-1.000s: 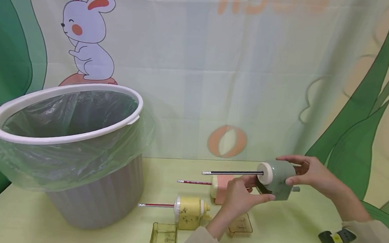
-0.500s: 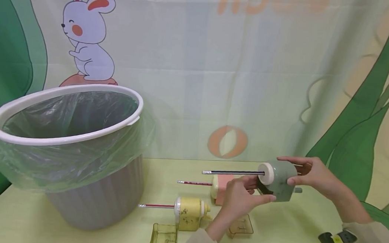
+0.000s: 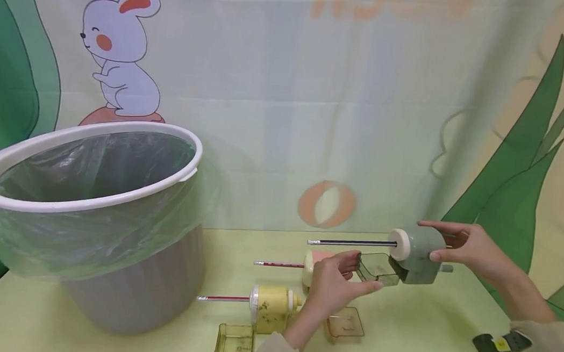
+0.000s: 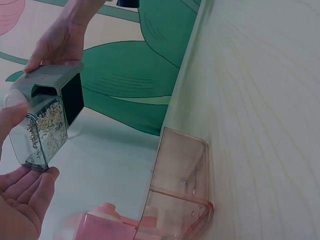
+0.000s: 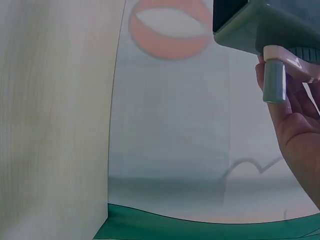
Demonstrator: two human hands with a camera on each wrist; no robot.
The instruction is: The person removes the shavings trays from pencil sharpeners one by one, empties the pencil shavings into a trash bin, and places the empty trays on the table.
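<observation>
My right hand (image 3: 478,255) grips a grey-green crank pencil sharpener (image 3: 422,260) above the table, thumb on its near side. A dark pencil (image 3: 350,243) sticks out of its pale front, pointing left. In the right wrist view its crank handle (image 5: 275,82) hangs beside the fingers. Between thumb and fingers my left hand (image 3: 330,286) holds a see-through shavings drawer (image 3: 378,270), drawn out to the left of the sharpener's dark underside. The left wrist view shows wood shavings (image 4: 50,125) inside the drawer, which lies right at the sharpener's opening.
A grey bin (image 3: 134,285) with a plastic liner stands left. Behind my left hand sits a pink sharpener (image 3: 309,266); left of it, a yellow sharpener (image 3: 271,307). Both hold pencils. A yellow drawer (image 3: 234,346) and a pinkish drawer (image 3: 345,325) lie on the table (image 3: 427,335).
The drawer has come out of the green sharpener in my left hand. My right hand and the sharpener have shifted right, my left hand slightly left.
</observation>
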